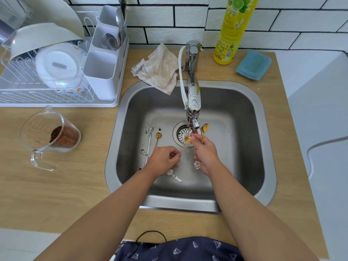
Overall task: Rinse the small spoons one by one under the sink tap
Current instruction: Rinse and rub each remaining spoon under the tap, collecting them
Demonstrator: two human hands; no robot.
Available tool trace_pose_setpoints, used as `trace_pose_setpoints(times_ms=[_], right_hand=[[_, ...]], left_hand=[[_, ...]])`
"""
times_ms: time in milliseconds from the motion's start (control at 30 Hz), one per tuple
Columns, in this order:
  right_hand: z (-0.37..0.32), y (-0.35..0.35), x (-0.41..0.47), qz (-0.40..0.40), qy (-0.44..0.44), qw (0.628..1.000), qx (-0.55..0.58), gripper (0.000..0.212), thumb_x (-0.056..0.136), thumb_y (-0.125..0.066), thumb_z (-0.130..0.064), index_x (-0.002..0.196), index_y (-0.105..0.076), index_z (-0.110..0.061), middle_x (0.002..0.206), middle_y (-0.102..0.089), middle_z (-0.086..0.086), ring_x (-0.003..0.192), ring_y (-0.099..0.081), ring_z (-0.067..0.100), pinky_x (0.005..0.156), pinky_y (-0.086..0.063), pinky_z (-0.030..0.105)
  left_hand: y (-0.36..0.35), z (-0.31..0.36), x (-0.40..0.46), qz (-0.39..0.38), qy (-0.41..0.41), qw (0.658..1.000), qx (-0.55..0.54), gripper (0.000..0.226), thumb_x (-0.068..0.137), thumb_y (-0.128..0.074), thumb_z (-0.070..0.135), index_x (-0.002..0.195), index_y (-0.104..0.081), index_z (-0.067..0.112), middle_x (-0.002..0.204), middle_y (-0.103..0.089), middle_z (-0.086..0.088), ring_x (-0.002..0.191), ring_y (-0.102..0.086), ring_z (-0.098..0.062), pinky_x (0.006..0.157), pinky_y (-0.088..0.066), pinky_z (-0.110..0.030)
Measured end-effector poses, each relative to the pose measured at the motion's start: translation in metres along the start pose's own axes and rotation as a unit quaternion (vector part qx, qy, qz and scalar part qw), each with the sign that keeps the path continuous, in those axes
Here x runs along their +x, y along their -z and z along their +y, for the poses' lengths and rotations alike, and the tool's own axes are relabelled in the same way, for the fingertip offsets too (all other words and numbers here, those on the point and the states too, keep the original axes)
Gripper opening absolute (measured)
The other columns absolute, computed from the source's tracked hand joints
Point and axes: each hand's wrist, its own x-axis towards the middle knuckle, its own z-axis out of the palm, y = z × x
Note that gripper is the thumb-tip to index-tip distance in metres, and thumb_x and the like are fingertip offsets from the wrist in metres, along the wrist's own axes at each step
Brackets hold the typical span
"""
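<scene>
Left hand (163, 159) pinching gold spoon (185, 143) handle under tap (192, 102) mid-frame; right hand (204, 151) rubbing its bowl while gripping second gold spoon (204, 131).

- 3 gold spoons: one (187, 140) under the tap, one (204, 129) in the right hand, one (158, 136) on the sink floor
- 2 silver spoons (150, 137) in the sink
- 2 hands
- 1 measuring jug (50, 135)
- 1 yellow bottle (233, 29)
- 1 blue sponge (253, 65)
- 1 rag (160, 69)
</scene>
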Motion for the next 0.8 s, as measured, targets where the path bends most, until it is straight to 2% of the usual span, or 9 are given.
trace_pose_setpoints(times_ms=[100,167,233,300,367,500,567,667,800], right_hand=[[0.003,-0.004,-0.002,-0.046,0.024,0.999,-0.014,0.025,0.09,-0.078,-0.012,0.111,-0.071,-0.022,0.098,-0.081,-0.007,0.081,-0.071,-0.002,0.061,-0.05,0.014],[0.005,-0.007,-0.002,-0.04,0.047,0.998,-0.033,0.025,0.085,-0.083,-0.012,0.108,-0.074,-0.018,0.101,-0.08,0.003,0.09,-0.072,0.008,0.076,-0.052,0.017],[0.006,-0.007,-0.002,-0.014,0.072,0.995,-0.067,0.013,0.088,-0.081,-0.026,0.097,-0.075,-0.018,0.093,-0.081,0.002,0.093,-0.073,0.014,0.084,-0.052,0.024],[0.008,-0.008,-0.001,-0.009,0.091,0.989,-0.117,0.02,0.097,-0.069,-0.041,0.089,-0.073,-0.023,0.084,-0.081,-0.005,0.093,-0.071,0.011,0.084,-0.049,0.026],[0.01,-0.008,0.0,-0.017,0.088,0.986,-0.139,0.027,0.102,-0.058,-0.044,0.091,-0.074,-0.025,0.084,-0.081,-0.011,0.098,-0.069,0.006,0.084,-0.045,0.023],[0.009,-0.008,0.001,-0.078,0.054,0.99,-0.102,0.013,0.104,-0.058,-0.026,0.108,-0.071,-0.022,0.094,-0.081,-0.011,0.1,-0.068,-0.005,0.086,-0.041,0.019],[0.009,-0.008,-0.001,-0.08,0.066,0.99,-0.09,0.009,0.099,-0.064,-0.022,0.106,-0.071,-0.021,0.093,-0.081,-0.007,0.093,-0.069,-0.008,0.083,-0.042,0.018],[0.009,-0.007,-0.001,-0.034,0.084,0.99,-0.108,0.016,0.099,-0.065,-0.035,0.092,-0.073,-0.024,0.087,-0.081,-0.009,0.09,-0.069,0.0,0.078,-0.042,0.02],[0.009,-0.005,0.002,-0.051,0.064,0.99,-0.111,0.018,0.103,-0.059,-0.034,0.102,-0.073,-0.024,0.092,-0.081,-0.013,0.093,-0.069,-0.009,0.08,-0.04,0.017]], left_hand=[[0.0,0.001,-0.002,-0.008,0.005,1.0,-0.029,0.012,0.089,-0.064,0.018,0.08,-0.071,0.023,0.053,-0.068,0.011,0.052,-0.064,0.002,0.052,-0.045,-0.008],[0.0,0.001,-0.004,-0.021,0.012,0.998,-0.057,0.013,0.088,-0.064,0.017,0.078,-0.071,0.022,0.056,-0.071,0.007,0.051,-0.065,-0.001,0.051,-0.046,-0.01],[-0.001,0.003,-0.004,-0.036,0.016,0.996,-0.074,0.013,0.088,-0.063,0.019,0.079,-0.071,0.019,0.059,-0.072,0.003,0.05,-0.067,-0.007,0.051,-0.049,-0.015],[-0.002,0.004,-0.004,-0.048,0.015,0.995,-0.084,0.015,0.088,-0.06,0.02,0.08,-0.072,0.015,0.061,-0.073,-0.001,0.053,-0.07,-0.012,0.053,-0.054,-0.019],[-0.003,0.003,-0.004,-0.056,0.014,0.995,-0.083,0.018,0.088,-0.057,0.02,0.081,-0.072,0.013,0.061,-0.073,-0.002,0.055,-0.072,-0.016,0.056,-0.057,-0.023],[0.0,-0.002,-0.004,-0.058,0.019,0.995,-0.075,0.019,0.09,-0.055,0.017,0.082,-0.071,0.01,0.062,-0.073,-0.004,0.054,-0.072,-0.018,0.055,-0.057,-0.026],[0.001,-0.004,-0.004,-0.06,0.02,0.995,-0.078,0.019,0.091,-0.056,0.017,0.083,-0.071,0.009,0.063,-0.073,-0.004,0.055,-0.072,-0.02,0.057,-0.058,-0.03],[-0.003,0.0,-0.005,-0.068,0.002,0.995,-0.077,0.018,0.092,-0.056,0.016,0.085,-0.072,0.008,0.064,-0.073,-0.003,0.054,-0.072,-0.015,0.054,-0.057,-0.024],[-0.005,0.001,-0.005,-0.068,0.001,0.996,-0.063,0.02,0.093,-0.055,0.016,0.085,-0.071,0.008,0.063,-0.073,-0.002,0.053,-0.071,-0.013,0.052,-0.052,-0.017]])
